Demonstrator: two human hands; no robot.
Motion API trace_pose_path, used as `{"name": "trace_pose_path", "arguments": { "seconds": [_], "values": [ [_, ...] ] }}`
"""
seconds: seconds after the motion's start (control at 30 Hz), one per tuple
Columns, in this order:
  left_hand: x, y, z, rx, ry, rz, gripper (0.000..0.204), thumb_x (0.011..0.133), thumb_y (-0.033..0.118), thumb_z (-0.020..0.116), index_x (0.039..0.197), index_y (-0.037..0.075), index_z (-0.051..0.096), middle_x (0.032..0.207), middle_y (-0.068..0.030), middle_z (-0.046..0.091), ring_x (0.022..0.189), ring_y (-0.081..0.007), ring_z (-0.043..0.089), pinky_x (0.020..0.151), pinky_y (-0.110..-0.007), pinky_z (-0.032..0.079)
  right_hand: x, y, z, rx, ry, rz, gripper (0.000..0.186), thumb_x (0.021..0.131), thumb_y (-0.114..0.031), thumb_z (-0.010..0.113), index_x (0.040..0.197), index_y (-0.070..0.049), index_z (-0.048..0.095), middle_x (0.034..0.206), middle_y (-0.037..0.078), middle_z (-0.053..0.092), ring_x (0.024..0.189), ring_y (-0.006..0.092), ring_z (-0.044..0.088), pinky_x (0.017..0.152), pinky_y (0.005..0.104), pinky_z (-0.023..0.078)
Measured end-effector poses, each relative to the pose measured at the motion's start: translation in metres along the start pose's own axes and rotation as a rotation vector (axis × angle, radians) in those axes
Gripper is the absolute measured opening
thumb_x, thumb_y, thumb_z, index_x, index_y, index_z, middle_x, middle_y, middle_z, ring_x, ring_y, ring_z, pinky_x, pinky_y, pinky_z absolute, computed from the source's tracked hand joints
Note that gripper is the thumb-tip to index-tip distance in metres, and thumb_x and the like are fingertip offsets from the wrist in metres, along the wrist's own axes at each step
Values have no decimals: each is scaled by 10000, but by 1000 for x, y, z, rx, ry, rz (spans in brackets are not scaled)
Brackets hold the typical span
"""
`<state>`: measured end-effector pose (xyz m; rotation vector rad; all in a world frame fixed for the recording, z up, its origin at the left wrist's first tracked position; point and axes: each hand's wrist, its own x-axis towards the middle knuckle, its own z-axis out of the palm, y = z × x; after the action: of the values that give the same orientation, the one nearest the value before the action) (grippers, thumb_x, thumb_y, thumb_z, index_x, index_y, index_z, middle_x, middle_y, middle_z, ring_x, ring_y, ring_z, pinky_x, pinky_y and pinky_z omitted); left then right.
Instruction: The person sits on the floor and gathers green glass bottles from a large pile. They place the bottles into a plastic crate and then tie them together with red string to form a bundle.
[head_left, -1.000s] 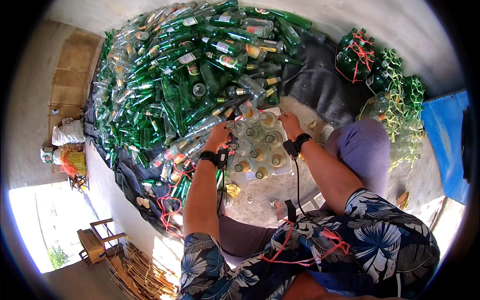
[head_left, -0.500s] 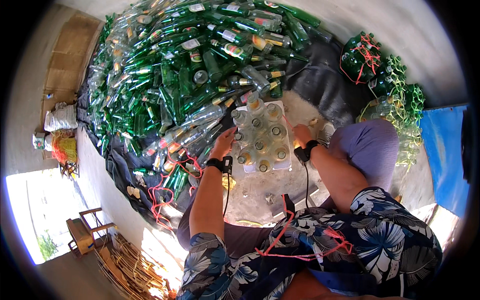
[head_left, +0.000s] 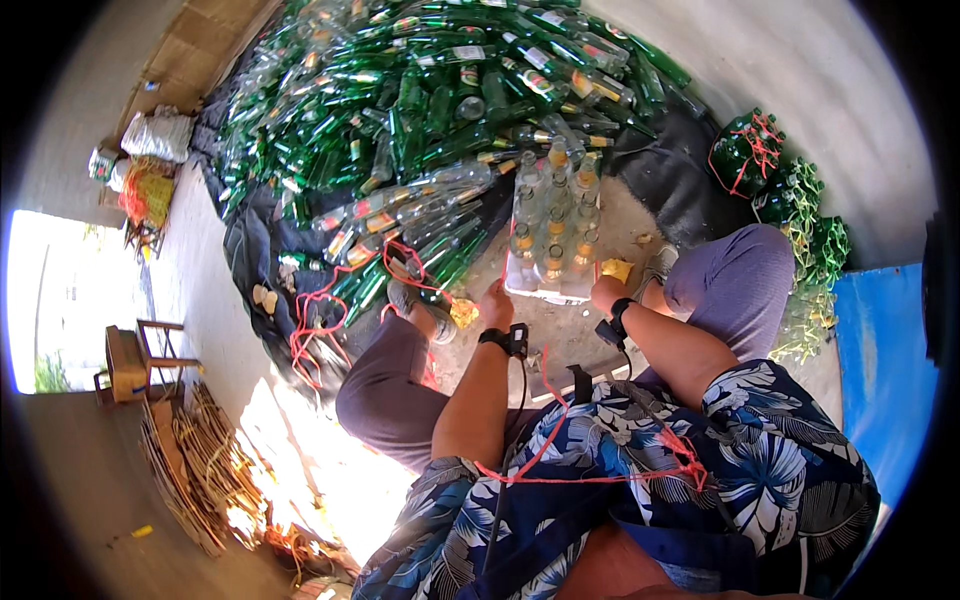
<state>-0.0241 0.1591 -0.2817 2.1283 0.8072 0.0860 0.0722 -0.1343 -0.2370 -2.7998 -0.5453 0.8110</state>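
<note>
A cluster of clear glass bottles (head_left: 555,225) stands upright, packed together in rows on a white board (head_left: 540,293) on the floor in front of me. My left hand (head_left: 495,304) is closed at the near left corner of the board, with a thin red string (head_left: 506,268) running from it along the bottles' left side. By the near right corner, my right hand (head_left: 607,292) is also closed, and red string shows beside it. The fingertips of both hands are partly hidden. Both forearms carry black wrist straps.
A large heap of green and clear bottles (head_left: 400,120) lies beyond on black sheeting (head_left: 262,260). Loose red string (head_left: 318,315) tangles at the left. Tied bottle bundles (head_left: 748,150) stand at the right near a blue panel (head_left: 880,340). My bent legs flank the board.
Both hands have come closer to me, from the bottles' sides to the board's near corners. My view has shifted, and the bottles now show more from the side.
</note>
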Motion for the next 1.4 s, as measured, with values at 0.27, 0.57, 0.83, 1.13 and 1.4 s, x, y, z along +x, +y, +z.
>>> {"name": "trace_pose_path", "arguments": {
  "seconds": [0.27,0.57,0.83,1.13,1.4],
  "values": [
    [-19,-28,63,-312,-220,-146,314,946,179,541,1192,71,702,989,-215,717,907,-372,690,781,-441,540,-8,-21,4,-222,30,-228,240,839,-203,635,911,-9,757,932,196,726,898,379,707,768,476,570],
    [-32,26,70,16,-158,112,257,972,203,518,984,36,714,711,-130,687,603,-260,684,550,-403,553,-16,13,15,-479,-24,-322,195,834,-166,634,867,-11,748,927,175,714,909,348,705,754,481,568],
    [-24,70,32,-547,-353,-325,316,940,311,545,1059,50,678,790,-58,653,625,-198,644,514,-355,535,-24,-2,34,-67,-204,-313,259,903,-223,589,877,7,705,923,224,697,872,414,657,796,527,502],
    [-28,-22,18,785,-429,742,172,851,137,635,905,34,762,934,-136,722,886,-323,711,764,-456,574,-20,-25,30,-63,-156,-421,230,879,-185,585,835,11,699,881,205,698,833,392,669,768,510,514],
    [-49,-79,31,865,-535,469,173,792,176,686,887,70,786,972,-167,740,982,-353,705,843,-481,560,-7,-34,45,-529,-16,-809,124,759,-60,633,808,5,727,814,190,691,804,371,696,709,470,567]
  ]
}}
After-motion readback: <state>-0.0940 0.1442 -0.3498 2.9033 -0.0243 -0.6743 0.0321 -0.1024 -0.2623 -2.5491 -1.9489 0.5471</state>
